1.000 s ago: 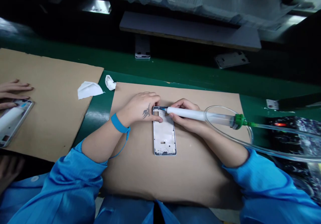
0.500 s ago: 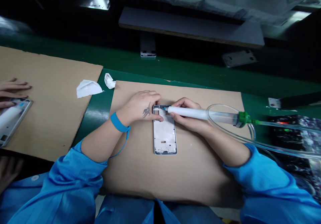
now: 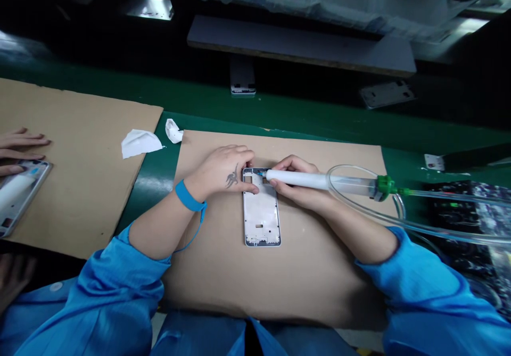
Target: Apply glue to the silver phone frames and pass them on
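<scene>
Sleeves: bright blue smock cuffs (image 3: 115, 287) nearest the camera, pushed back from both forearms.
Wrist strap: blue band (image 3: 190, 196) around the left wrist, thin cord trailing beneath it.
Work mat: brown cardboard sheet (image 3: 303, 276) under both forearms, laid on the green bench top (image 3: 279, 114).
Phone frame: white mid-frame with metal rim (image 3: 261, 215), flat on the cardboard, long axis pointing away from the body, midway between the two hands.
Left hand: (image 3: 221, 171) palm down at the frame's upper left corner, fingers curled over that edge, thumb pressing on the inner face, pinning the part.
Right hand: (image 3: 297, 185) closed around the white dispensing syringe (image 3: 303, 180), pen-style, barrel lying nearly level across the frame's top right.
Nozzle: blue tip (image 3: 261, 173) at the frame's top edge; actual contact too small to tell.
Hose: clear tube (image 3: 439, 228) looping from the green syringe cap (image 3: 384, 185) off to the right.
Step in hand: by appearance, laying a bead along the frame's upper edge.
Next move calls for: steady tip travel along the rim, frame pinned, hose slack kept off the part.
Neighbour: another person's hand (image 3: 18, 146) at far left, resting by a second frame (image 3: 19, 193) on a separate cardboard sheet.
Scraps: crumpled white wipes (image 3: 140, 142) between the two sheets.
Beyond: another frame (image 3: 243, 82) on the dark strip past the bench.
</scene>
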The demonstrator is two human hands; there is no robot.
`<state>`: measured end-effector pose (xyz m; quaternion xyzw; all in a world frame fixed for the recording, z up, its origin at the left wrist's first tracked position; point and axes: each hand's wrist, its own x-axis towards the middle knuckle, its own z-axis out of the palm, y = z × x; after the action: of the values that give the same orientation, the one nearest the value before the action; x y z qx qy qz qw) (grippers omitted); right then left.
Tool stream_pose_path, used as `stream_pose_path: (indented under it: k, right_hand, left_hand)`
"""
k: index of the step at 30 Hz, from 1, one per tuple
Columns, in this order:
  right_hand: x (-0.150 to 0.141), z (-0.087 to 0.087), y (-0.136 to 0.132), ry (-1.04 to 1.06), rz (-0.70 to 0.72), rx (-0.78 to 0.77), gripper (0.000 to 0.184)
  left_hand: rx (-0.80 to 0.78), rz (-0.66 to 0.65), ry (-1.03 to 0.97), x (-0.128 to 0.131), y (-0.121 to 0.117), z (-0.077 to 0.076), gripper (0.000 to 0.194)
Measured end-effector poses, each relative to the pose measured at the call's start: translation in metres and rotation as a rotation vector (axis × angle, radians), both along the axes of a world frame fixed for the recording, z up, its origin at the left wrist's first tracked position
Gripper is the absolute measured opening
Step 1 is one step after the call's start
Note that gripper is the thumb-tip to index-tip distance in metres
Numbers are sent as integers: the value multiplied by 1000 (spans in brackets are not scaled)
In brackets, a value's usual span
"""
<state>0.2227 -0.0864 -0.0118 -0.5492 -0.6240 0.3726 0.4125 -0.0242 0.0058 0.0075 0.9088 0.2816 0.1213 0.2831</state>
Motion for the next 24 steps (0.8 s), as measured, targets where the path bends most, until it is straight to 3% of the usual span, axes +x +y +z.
stream_pose_path:
  k: [24]
  right_hand:
    - [-1, 4, 0, 1, -52, -27, 27]
  left_hand:
    - [-9, -7, 9, 1, 1, 3, 69]
